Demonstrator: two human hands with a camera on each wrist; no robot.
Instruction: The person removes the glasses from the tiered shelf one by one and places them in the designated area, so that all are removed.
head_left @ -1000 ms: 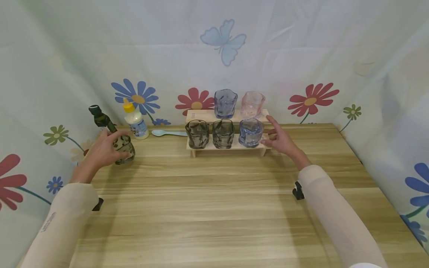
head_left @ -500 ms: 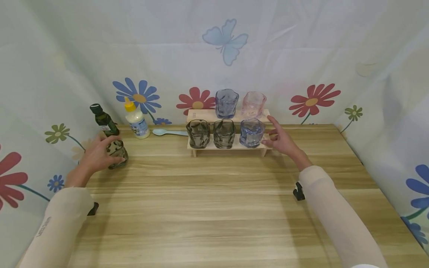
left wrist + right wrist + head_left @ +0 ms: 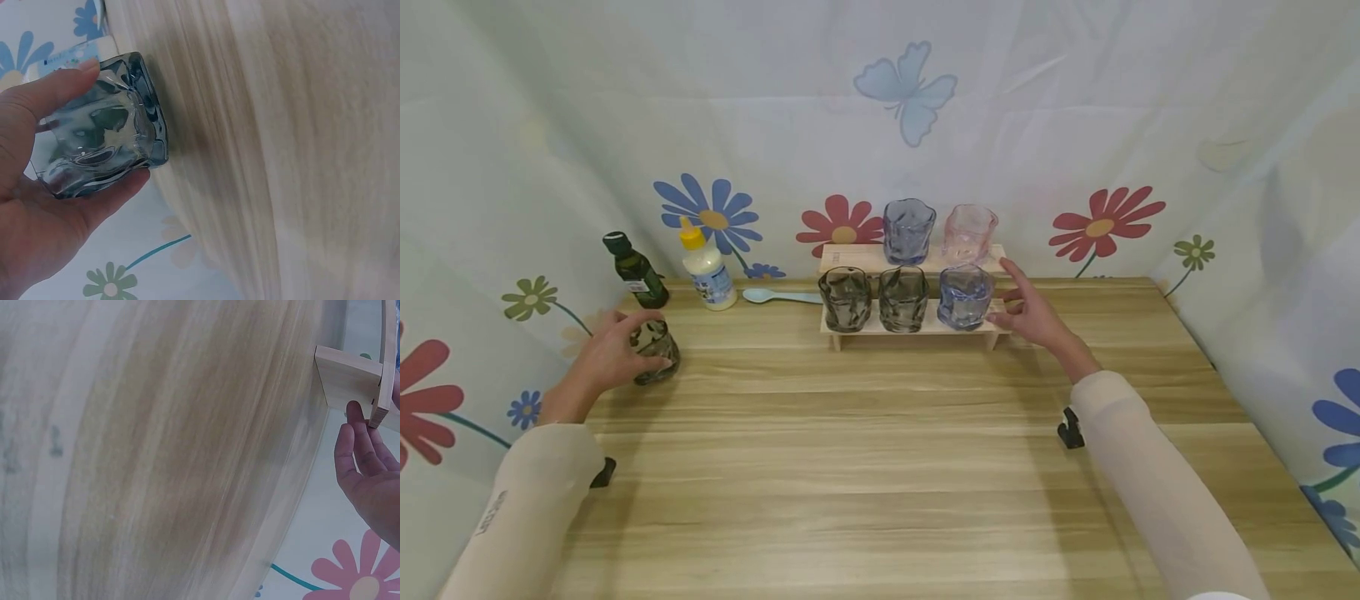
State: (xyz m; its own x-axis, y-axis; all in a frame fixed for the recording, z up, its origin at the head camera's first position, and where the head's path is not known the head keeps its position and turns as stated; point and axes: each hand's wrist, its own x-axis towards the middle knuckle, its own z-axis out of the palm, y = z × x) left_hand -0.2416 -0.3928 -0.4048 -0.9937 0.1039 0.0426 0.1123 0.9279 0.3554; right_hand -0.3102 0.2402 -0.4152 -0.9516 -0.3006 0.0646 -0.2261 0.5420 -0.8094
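Note:
At the left of the head view, my left hand (image 3: 602, 358) grips a dark smoky glass (image 3: 658, 350) between thumb and fingers. The left wrist view shows the glass (image 3: 103, 134) held by its sides, its base close to the table. My right hand (image 3: 1037, 317) is at the right end of a two-tier wooden rack (image 3: 917, 328), thumb beside a blue glass (image 3: 965, 300) on the lower tier. In the right wrist view, slightly bent fingers (image 3: 362, 447) lie against the rack's end (image 3: 381, 415). Whether the thumb touches the blue glass, I cannot tell.
Two smoky glasses (image 3: 846, 302) share the lower tier; a blue-grey glass (image 3: 909, 233) and a pink glass (image 3: 970, 235) are on the upper. Behind my left hand stand a green bottle (image 3: 642, 277) and a yellow-capped bottle (image 3: 709, 275). A pale blue spoon (image 3: 778, 296) lies left of the rack.
My left hand has moved the smoky glass left and toward the front, away from the green bottle, which now shows more fully. The right hand has stayed at the rack.

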